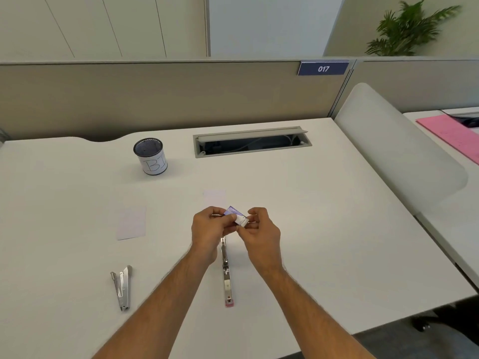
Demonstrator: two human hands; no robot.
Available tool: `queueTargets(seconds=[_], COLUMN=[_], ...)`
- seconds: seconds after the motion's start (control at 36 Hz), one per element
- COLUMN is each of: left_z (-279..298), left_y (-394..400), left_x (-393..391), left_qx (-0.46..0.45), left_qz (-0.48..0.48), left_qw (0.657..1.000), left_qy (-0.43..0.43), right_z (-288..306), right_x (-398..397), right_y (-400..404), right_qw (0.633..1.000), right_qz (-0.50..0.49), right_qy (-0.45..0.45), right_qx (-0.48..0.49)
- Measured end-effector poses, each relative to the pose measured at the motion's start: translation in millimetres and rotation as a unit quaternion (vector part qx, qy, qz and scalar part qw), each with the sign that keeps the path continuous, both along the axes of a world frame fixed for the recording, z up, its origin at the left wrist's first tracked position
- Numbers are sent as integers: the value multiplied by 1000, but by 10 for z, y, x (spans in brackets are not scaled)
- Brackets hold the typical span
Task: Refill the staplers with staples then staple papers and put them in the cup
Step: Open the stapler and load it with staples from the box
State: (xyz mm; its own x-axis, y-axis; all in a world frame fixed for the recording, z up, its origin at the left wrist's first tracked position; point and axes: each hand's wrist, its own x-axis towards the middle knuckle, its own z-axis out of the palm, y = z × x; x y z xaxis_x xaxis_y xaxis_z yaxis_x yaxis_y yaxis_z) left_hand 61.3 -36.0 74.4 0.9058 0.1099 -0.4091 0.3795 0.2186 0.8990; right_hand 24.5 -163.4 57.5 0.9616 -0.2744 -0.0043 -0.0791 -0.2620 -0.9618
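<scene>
My left hand (pixel 207 229) and my right hand (pixel 261 229) together hold a small purple-and-white staple box (pixel 237 216) above the middle of the white desk (pixel 324 216). Both pinch it with curled fingers. Beneath my hands a pink-ended stapler (pixel 226 275) lies opened out flat on the desk. A second metal stapler (pixel 122 287) lies hinged open at the front left. One white paper slip (pixel 131 220) lies left of centre, another paper slip (pixel 214 197) just beyond my hands. A black mesh cup (pixel 150 156) with a white label stands at the back left.
A cable tray (pixel 251 142) with its lid open is set into the desk at the back. A grey partition (pixel 155 99) runs behind. A white divider (pixel 394 151) borders the right side, with a pink sheet (pixel 451 136) on the neighbouring desk.
</scene>
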Motion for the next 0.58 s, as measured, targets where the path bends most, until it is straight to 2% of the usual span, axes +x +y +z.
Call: queueTargets(seconds=[0.28,0.58], left_z=[85,81], left_y=[33,86], left_x=[54,131], left_qx=[-22,-64], left_qz=[6,3], left_qw=[1000,998], left_qy=[-6,6], right_z=[82,91], right_x=[32,14], right_y=[61,-18], right_qw=[999,998], right_qz=[-1,14], right_qy=[-51,-57], right_qx=[-9,-10])
